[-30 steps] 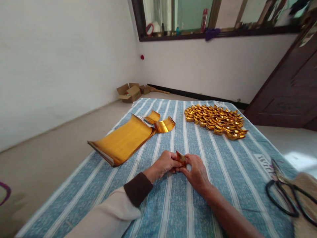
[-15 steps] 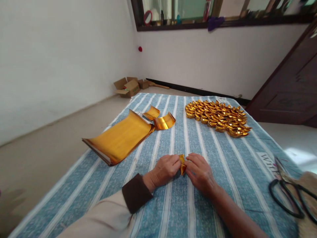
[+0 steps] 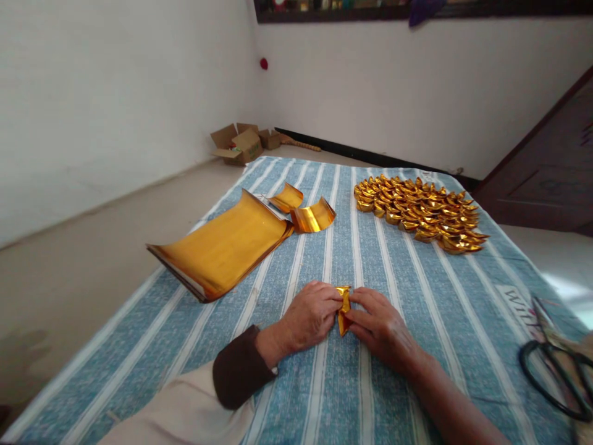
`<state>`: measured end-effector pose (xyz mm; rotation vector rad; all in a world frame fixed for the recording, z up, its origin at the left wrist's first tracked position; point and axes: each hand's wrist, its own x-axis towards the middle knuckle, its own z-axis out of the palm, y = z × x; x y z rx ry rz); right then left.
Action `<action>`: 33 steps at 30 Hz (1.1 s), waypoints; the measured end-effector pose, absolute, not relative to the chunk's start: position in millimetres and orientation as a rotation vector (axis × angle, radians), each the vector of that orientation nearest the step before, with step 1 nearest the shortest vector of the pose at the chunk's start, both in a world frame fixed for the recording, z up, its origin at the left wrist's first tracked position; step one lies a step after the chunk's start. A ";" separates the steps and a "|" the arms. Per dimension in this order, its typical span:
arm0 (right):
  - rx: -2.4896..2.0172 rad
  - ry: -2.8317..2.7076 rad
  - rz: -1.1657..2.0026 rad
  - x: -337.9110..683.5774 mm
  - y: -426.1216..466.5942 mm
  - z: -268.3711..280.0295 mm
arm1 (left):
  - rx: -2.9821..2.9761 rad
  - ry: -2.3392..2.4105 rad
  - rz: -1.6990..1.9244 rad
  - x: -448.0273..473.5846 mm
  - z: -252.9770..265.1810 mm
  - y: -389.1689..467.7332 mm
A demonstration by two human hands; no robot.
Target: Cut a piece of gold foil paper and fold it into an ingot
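Observation:
Between my two hands, low over the striped tablecloth (image 3: 306, 278), is a small folded piece of gold foil paper (image 3: 343, 309). My left hand (image 3: 315, 314) grips its left side, fingers closed. From the right, the fingertips of my right hand (image 3: 377, 318) pinch its other edge. Parts of the folded paper are hidden under the fingers. Ahead and to the left lies a stack of gold foil sheets (image 3: 227, 241), with two loose curled gold pieces (image 3: 314, 217) at its far corner. Several rows of folded gold paper ingots (image 3: 417, 210) stand at the far right.
Black-handled scissors (image 3: 553, 364) lie at the right edge of the table. An open cardboard box (image 3: 238, 145) stands on the floor beyond the far left corner. A dark red door (image 3: 546, 173) is at the right, and a white wall (image 3: 115, 93) rises at the left.
The view has tilted down and shifted slightly left. Both hands stay on the folded gold paper, which now shows more of its length, its lower end standing out between the fingers.

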<state>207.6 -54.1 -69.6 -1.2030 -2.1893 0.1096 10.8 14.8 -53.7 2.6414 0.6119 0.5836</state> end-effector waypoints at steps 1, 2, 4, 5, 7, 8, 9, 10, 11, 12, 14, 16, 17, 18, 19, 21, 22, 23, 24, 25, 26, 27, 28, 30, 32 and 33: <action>-1.207 -2.190 0.131 208.3 -54.0 -69.5 | 2.633 0.612 0.581 10.1 -53.3 15.0; -1.209 -2.187 0.148 208.7 -53.9 -69.3 | 2.620 0.610 0.578 9.6 -52.7 15.5; -1.219 -2.179 0.179 209.0 -54.0 -68.8 | 2.586 0.603 0.565 8.8 -51.7 16.7; -1.224 -2.175 0.192 208.9 -54.1 -68.5 | 2.568 0.601 0.557 8.6 -51.5 17.3; -1.235 -2.163 0.209 208.4 -54.4 -68.3 | 2.543 0.612 0.557 8.7 -52.1 18.0; -1.238 -2.158 0.211 208.2 -54.6 -68.4 | 2.535 0.622 0.565 8.9 -52.9 18.0; -1.239 -2.151 0.211 208.0 -54.8 -68.6 | 2.529 0.633 0.577 9.3 -53.9 17.9; -1.239 -2.146 0.210 207.8 -55.0 -69.0 | 2.523 0.642 0.588 9.8 -54.9 17.7; -1.241 -2.140 0.211 207.5 -55.1 -69.5 | 2.518 0.647 0.596 10.2 -55.8 17.6; -1.245 -2.133 0.212 207.2 -55.3 -70.2 | 2.513 0.651 0.601 10.7 -56.6 17.5; -1.264 -2.107 0.217 206.2 -55.3 -71.9 | 2.504 0.659 0.599 11.3 -57.7 17.6; -1.280 -2.063 0.223 204.4 -54.9 -73.7 | 2.503 0.668 0.588 11.5 -57.8 18.1; -1.289 -2.038 0.229 203.3 -54.7 -74.6 | 2.505 0.671 0.582 11.5 -57.6 18.5; -1.298 -2.011 0.237 202.1 -54.5 -75.6 | 2.507 0.671 0.575 11.6 -57.2 18.8; -1.307 -1.984 0.246 200.8 -54.4 -76.5 | 2.510 0.672 0.571 11.6 -56.6 19.0; -1.331 -1.927 0.274 198.1 -54.5 -78.6 | 2.514 0.668 0.565 11.6 -55.2 19.4; -1.346 -1.896 0.292 196.9 -54.7 -79.7 | 2.515 0.665 0.562 11.5 -54.5 19.6; -1.361 -1.865 0.308 195.8 -55.0 -80.7 | 2.515 0.664 0.558 11.4 -53.9 19.8; -1.377 -1.834 0.325 194.7 -55.3 -81.7 | 2.514 0.662 0.556 11.3 -53.4 20.0; -1.394 -1.808 0.341 193.8 -55.5 -82.5 | 2.513 0.660 0.555 11.1 -52.9 20.3; -1.412 -1.788 0.356 193.0 -55.7 -83.1 | 2.512 0.657 0.555 10.9 -52.5 20.6; -1.428 -1.777 0.370 192.3 -55.8 -83.4 | 2.511 0.655 0.556 10.7 -52.0 20.9; -1.443 -1.773 0.383 191.6 -55.7 -83.4 | 2.511 0.651 0.557 10.6 -51.5 21.2; -1.470 -1.771 0.398 190.1 -55.3 -82.5 | 2.512 0.643 0.546 10.4 -49.8 21.7; -1.499 -1.773 0.396 188.5 -54.7 -80.8 | 2.514 0.638 0.521 10.5 -47.1 22.1; -1.514 -1.778 0.390 187.6 -54.4 -79.8 | 2.515 0.637 0.504 10.6 -45.5 22.3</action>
